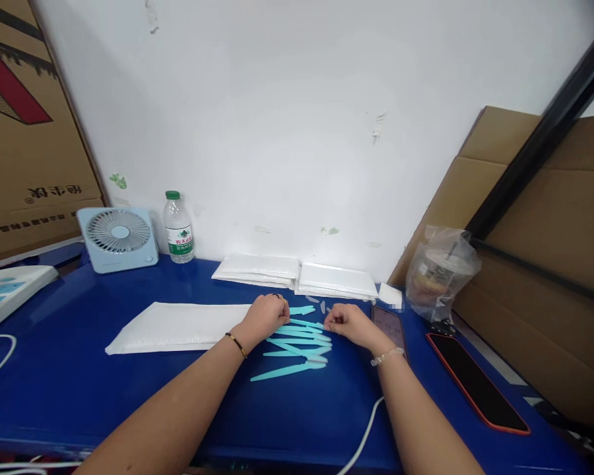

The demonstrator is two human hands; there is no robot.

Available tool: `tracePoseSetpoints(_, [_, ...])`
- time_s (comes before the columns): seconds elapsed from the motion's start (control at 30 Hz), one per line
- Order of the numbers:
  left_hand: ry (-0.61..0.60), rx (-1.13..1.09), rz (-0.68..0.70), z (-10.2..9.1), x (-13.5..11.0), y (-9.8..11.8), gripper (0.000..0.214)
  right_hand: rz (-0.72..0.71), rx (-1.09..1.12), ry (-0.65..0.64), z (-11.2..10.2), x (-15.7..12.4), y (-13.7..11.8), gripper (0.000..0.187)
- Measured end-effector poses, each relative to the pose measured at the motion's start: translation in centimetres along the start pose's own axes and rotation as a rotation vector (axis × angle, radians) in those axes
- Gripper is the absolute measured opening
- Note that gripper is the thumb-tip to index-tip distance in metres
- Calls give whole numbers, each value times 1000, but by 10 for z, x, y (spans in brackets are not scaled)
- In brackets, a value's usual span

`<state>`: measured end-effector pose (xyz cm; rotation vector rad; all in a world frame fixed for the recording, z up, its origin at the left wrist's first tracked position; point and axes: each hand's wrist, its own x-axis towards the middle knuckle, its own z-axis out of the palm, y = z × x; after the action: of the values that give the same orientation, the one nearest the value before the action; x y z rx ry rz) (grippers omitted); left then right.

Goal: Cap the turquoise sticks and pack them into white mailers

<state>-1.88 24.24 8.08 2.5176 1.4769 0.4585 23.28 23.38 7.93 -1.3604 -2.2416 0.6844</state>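
Note:
Several turquoise eyebrow razors [282,373] lie fanned in a loose pile on the blue table. My left hand [270,313] is closed at the pile's far side, its fingers pinching the handle end of one razor [304,323]. At that razor's other end, my right hand [349,324] is closed with thumb and forefinger together; the fingertips hide what is between them. Beyond my hands, another razor [304,309] lies near some small clear plastic pieces [323,307]. A white padded mailer [178,326] lies flat to the left, partly behind my left hand.
Stacked white mailers [257,269] rest along the wall. A blue fan [119,239] and a water bottle [179,231] stand back left. On the right are a phone [391,323], a red-edged phone [478,382], a bagged drink cup [440,270] and a white cable [366,435].

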Motion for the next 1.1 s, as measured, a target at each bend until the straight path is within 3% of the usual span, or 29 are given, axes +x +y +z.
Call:
tracePoseSetpoints(0.13, [-46,-57,17,-2,-1,-3,13,30,5,15,-3,1,3,17])
tracePoseSetpoints(0.23, [50,-23,-17,-2,0,-8,17,110,-98,236,-4,5,15,18])
tracePoseSetpoints(0.3, [82,22,-31,-1,1,-11,18,146,-156,318,-2,9,24,17])
tracePoseSetpoints(0.43, [50,56,-20,1,4,-14,12,163,-113,238,4,12,33,12])
tracePoseSetpoints(0.57, [48,103,43,0,5,-12,20,125,-53,165,4,10,26,11])
tracePoseSetpoints(0.77, [58,116,74,-1,4,-10,22,-12,-69,136,7,9,10,13])
tracePoseSetpoints(1.1, [38,65,82,3,5,-8,22,-64,-83,129,16,12,2,13])
